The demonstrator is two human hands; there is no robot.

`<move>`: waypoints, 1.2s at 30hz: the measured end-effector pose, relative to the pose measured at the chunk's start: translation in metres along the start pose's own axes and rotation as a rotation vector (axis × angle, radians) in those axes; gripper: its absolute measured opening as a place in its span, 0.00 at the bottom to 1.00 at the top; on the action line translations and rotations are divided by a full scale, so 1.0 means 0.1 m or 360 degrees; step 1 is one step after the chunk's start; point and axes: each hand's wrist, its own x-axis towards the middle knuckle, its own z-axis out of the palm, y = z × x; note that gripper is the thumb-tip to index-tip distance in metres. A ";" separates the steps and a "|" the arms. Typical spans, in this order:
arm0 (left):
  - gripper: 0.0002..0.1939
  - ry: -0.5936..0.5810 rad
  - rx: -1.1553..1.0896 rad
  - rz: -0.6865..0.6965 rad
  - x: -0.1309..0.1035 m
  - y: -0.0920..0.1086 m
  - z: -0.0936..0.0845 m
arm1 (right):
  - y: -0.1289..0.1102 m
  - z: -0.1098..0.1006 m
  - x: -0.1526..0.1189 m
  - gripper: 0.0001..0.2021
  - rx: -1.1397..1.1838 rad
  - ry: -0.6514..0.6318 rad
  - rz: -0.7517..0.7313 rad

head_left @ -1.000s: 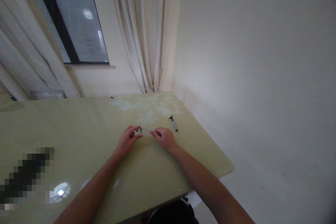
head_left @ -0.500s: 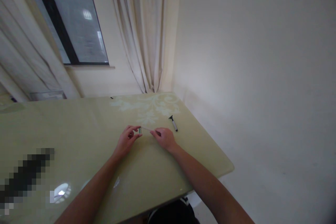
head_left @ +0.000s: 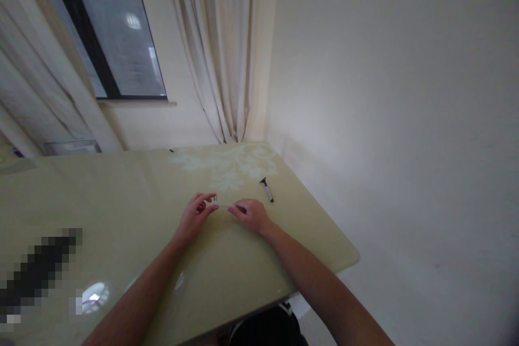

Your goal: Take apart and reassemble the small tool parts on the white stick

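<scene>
Between thumb and forefinger, my left hand pinches a small dark-edged piece with a green strip, held upright; its exact kind is too small to make out. My right hand is closed on a thin pale stick with a darker part inside the fist. The stick points left, and its tip is at the lower end of the small piece; I cannot tell whether they touch. Just beyond my right hand, a razor with a black head and grey handle lies on the table.
The glossy pale-green table has a white floral pattern at its far end. A small black bit lies by the far edge. A pixelated dark shape covers the left. Curtains and a wall stand beyond.
The stick's tip has moved from the top of the small piece down to its lower end, and the stick lies more level. My right hand shifted slightly left.
</scene>
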 end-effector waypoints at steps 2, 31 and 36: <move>0.19 0.0009 0.0009 -0.0003 0.00 -0.01 0.00 | 0.00 0.00 0.00 0.22 -0.0038 0.0024 0.0070; 0.20 0.0022 0.0052 -0.0051 0.00 0.00 -0.02 | -0.02 -0.03 0.01 0.23 -0.0119 0.0023 0.0130; 0.20 -0.0021 0.0128 -0.0037 0.04 -0.06 -0.02 | 0.17 -0.29 0.06 0.23 -0.0157 0.0138 0.0113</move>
